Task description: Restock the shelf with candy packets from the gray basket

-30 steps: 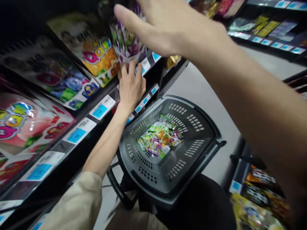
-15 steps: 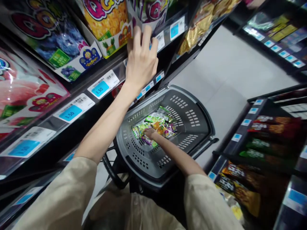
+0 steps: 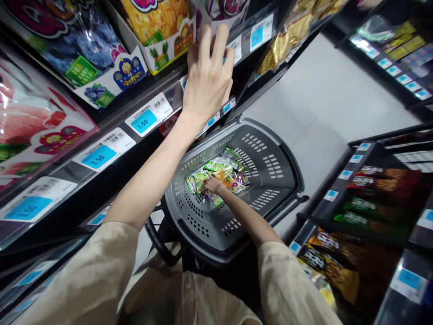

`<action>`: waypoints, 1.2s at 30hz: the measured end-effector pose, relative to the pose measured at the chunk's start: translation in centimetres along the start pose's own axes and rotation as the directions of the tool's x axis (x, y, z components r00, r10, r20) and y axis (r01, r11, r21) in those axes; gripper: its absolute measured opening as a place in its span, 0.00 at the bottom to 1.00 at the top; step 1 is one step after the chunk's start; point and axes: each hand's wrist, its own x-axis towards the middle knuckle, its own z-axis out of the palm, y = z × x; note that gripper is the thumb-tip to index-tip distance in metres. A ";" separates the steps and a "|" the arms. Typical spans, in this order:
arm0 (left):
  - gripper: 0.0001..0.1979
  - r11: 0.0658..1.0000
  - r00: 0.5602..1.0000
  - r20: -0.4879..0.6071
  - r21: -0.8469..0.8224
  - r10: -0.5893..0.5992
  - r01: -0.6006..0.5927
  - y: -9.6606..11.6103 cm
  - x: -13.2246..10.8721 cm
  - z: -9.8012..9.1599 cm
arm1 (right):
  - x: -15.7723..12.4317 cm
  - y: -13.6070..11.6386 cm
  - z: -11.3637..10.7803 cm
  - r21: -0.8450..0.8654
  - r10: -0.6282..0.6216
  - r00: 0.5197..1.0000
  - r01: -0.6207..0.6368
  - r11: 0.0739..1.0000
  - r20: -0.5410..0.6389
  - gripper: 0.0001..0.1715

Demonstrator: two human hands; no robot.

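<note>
My left hand [image 3: 209, 74] is at the shelf's front edge with its fingers spread and bent, their tips against the price rail beside the pineapple candy bags [image 3: 158, 27]. No packet shows in it. Deep inside a grey basket [image 3: 233, 230], my right hand [image 3: 212, 184] lies on shiny green, orange and purple snack packets [image 3: 230, 174]. Its fingers look apart and touch the packets; the fingertips are small and partly hard to make out.
Blueberry candy bags [image 3: 91, 40] and pink fruit bags [image 3: 30, 108] stand in shelf boxes at left, above price tags [image 3: 149, 115]. Gold packets [image 3: 284, 36] hang farther along. Snack bags [image 3: 333, 266] fill a rack at right. Pale floor [image 3: 324, 90] lies beyond the basket.
The shelf and my left hand sit slightly farther right in view, and the left fingers look a little more spread. My right hand stays on the packets in the basket.
</note>
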 end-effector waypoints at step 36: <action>0.22 0.790 0.987 -0.013 0.601 0.159 -0.120 0.4 -0.1 -0.4 | -24.7 0.2 -34.2 0.397 0.475 0.224 0.866 0.303 -0.851 0.45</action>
